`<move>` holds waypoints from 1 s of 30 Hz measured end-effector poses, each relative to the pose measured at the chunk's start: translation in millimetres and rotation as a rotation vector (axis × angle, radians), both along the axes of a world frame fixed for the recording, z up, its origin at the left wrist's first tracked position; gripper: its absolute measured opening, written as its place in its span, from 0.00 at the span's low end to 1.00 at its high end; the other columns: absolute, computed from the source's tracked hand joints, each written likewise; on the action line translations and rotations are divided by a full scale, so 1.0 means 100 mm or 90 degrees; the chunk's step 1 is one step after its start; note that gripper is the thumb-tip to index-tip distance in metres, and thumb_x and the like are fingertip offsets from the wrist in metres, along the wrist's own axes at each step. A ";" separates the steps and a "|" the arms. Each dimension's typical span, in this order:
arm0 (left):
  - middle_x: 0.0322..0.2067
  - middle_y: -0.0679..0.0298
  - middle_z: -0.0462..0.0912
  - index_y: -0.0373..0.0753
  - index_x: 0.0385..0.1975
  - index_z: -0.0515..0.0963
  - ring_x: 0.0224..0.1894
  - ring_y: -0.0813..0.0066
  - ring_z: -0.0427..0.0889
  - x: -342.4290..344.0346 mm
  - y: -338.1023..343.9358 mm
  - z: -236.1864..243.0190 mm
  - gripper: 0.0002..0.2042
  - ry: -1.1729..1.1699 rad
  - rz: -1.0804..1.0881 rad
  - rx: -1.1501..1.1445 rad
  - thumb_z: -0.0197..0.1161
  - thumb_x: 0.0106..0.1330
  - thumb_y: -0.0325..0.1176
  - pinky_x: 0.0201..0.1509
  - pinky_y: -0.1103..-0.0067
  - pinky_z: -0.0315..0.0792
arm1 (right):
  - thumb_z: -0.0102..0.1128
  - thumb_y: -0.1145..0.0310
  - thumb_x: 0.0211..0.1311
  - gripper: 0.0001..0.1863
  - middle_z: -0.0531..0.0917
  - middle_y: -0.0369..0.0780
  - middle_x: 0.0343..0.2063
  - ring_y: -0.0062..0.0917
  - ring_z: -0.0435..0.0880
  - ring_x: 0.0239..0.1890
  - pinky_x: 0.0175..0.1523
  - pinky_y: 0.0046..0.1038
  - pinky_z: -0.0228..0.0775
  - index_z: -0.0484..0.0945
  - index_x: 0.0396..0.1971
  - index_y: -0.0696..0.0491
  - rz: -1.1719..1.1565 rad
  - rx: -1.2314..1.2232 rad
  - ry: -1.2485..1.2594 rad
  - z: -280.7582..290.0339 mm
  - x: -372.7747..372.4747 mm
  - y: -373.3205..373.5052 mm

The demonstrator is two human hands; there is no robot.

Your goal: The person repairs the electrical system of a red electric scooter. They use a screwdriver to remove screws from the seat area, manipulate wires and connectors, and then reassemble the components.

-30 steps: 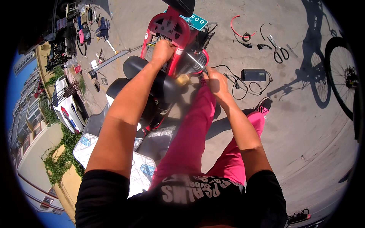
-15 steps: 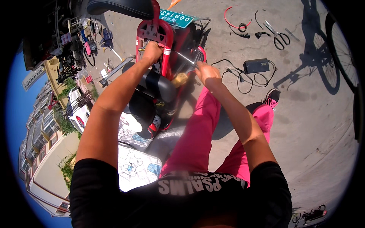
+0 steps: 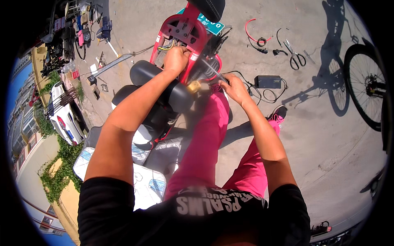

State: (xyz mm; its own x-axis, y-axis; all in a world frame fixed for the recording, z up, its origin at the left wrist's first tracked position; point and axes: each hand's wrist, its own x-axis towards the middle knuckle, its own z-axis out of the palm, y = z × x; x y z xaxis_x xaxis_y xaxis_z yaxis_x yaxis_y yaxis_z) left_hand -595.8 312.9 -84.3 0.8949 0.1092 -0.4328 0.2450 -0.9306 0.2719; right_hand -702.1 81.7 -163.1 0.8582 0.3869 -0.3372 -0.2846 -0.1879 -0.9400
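Note:
My left hand (image 3: 176,59) reaches into the opening of a red scooter frame (image 3: 200,33), beside a bundle of coloured wires (image 3: 171,44). Its fingers are bent closed, and whatever they grip is hidden. To the right, my right hand (image 3: 236,88) is closed round the handle end of a screwdriver (image 3: 212,66), whose thin metal shaft slants up and left toward the frame. A black stitched seat (image 3: 209,8) tops the frame, with a green number plate (image 3: 213,27) behind it. Below my left hand lie black padded cushions (image 3: 141,74) and a yellow block (image 3: 193,86).
On the concrete at right lie a black charger box (image 3: 267,82) with cable, scissors (image 3: 296,59), a red tube (image 3: 247,30) and cut wire pieces. A bicycle wheel (image 3: 367,86) stands at far right. A metal bar (image 3: 108,65) and assorted gear are at left.
The whole view has shifted, with the scooter's seat now further right in it. My right hand has come lower with the screwdriver, while my left hand stays at the frame opening.

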 end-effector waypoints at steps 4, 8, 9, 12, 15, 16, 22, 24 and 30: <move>0.21 0.58 0.81 0.30 0.32 0.78 0.19 0.78 0.80 -0.15 0.19 0.10 0.06 -0.061 -0.088 -0.106 0.58 0.65 0.28 0.23 0.74 0.72 | 0.58 0.61 0.59 0.18 0.80 0.53 0.39 0.46 0.79 0.44 0.50 0.40 0.69 0.79 0.42 0.59 0.043 -0.072 0.068 0.10 0.04 -0.04; 0.23 0.60 0.81 0.31 0.35 0.76 0.27 0.78 0.82 -0.04 0.25 0.38 0.04 0.211 0.230 -0.403 0.59 0.65 0.25 0.25 0.80 0.74 | 0.59 0.63 0.61 0.16 0.79 0.52 0.34 0.42 0.79 0.37 0.44 0.35 0.69 0.77 0.41 0.61 0.043 -0.086 0.131 0.14 0.04 -0.01; 0.24 0.59 0.82 0.31 0.33 0.76 0.27 0.76 0.83 -0.01 0.29 0.37 0.04 0.230 0.258 -0.427 0.60 0.63 0.26 0.25 0.83 0.74 | 0.59 0.64 0.62 0.15 0.79 0.47 0.28 0.34 0.78 0.28 0.36 0.31 0.69 0.77 0.40 0.61 0.050 -0.106 0.129 0.15 0.04 0.00; 0.25 0.59 0.82 0.32 0.30 0.77 0.27 0.76 0.83 0.10 0.39 0.33 0.03 0.294 0.235 -0.431 0.61 0.60 0.25 0.26 0.82 0.75 | 0.59 0.64 0.63 0.14 0.76 0.42 0.24 0.24 0.75 0.22 0.29 0.28 0.67 0.77 0.39 0.62 0.044 -0.094 0.212 0.31 0.09 0.03; 0.24 0.60 0.82 0.31 0.26 0.78 0.25 0.77 0.82 0.18 0.45 0.37 0.03 0.247 0.130 -0.398 0.61 0.55 0.23 0.28 0.80 0.76 | 0.59 0.64 0.64 0.13 0.75 0.36 0.23 0.15 0.72 0.20 0.24 0.22 0.64 0.77 0.39 0.59 0.034 -0.098 0.263 0.34 0.10 0.04; 0.23 0.60 0.82 0.31 0.26 0.78 0.25 0.77 0.82 0.21 0.46 0.39 0.03 0.226 0.078 -0.388 0.61 0.54 0.23 0.29 0.79 0.76 | 0.59 0.64 0.64 0.13 0.74 0.35 0.23 0.15 0.72 0.20 0.24 0.22 0.64 0.76 0.39 0.59 0.025 -0.096 0.284 0.37 0.10 0.04; 0.21 0.58 0.82 0.29 0.29 0.81 0.23 0.75 0.82 0.26 0.53 0.34 0.05 0.219 0.165 -0.484 0.60 0.57 0.22 0.29 0.78 0.76 | 0.60 0.63 0.65 0.14 0.72 0.33 0.17 0.13 0.71 0.19 0.24 0.19 0.63 0.77 0.41 0.58 0.034 -0.140 0.295 0.39 0.11 0.08; 0.20 0.58 0.82 0.28 0.28 0.81 0.23 0.75 0.83 0.30 0.54 0.37 0.04 0.230 0.157 -0.474 0.60 0.57 0.22 0.28 0.77 0.76 | 0.60 0.63 0.65 0.14 0.73 0.33 0.17 0.14 0.71 0.19 0.24 0.19 0.63 0.77 0.41 0.58 0.038 -0.149 0.283 0.38 0.11 0.08; 0.19 0.56 0.82 0.27 0.27 0.81 0.21 0.74 0.83 0.42 0.55 0.49 0.04 0.263 0.223 -0.524 0.61 0.57 0.22 0.27 0.77 0.76 | 0.60 0.65 0.65 0.12 0.71 0.32 0.17 0.14 0.69 0.19 0.25 0.21 0.63 0.76 0.39 0.59 0.044 -0.149 0.290 0.45 0.17 0.08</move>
State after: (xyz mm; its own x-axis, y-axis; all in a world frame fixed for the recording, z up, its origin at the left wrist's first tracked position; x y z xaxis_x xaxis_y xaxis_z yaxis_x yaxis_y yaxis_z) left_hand -554.2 367.7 -35.2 0.6307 -0.1364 -0.7640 0.6921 -0.3465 0.6332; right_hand -684.9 90.0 -118.2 0.5791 0.3070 -0.7553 -0.6346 -0.4119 -0.6540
